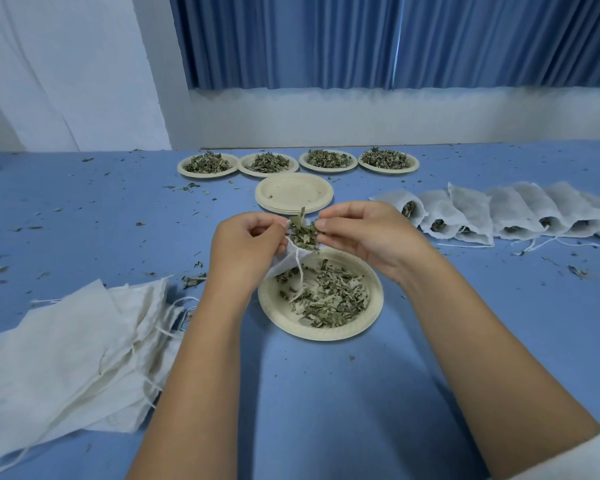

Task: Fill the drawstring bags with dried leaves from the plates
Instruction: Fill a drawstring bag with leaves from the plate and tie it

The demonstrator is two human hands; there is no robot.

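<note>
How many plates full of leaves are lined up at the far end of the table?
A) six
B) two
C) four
C: four plates of leaves sit side by side in one row, just behind the stack of empty plates.

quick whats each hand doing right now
Left hand: closed, gripping the drawstring bag at its mouth.
Right hand: closed, pinching dried leaves at the bag's mouth.
</note>
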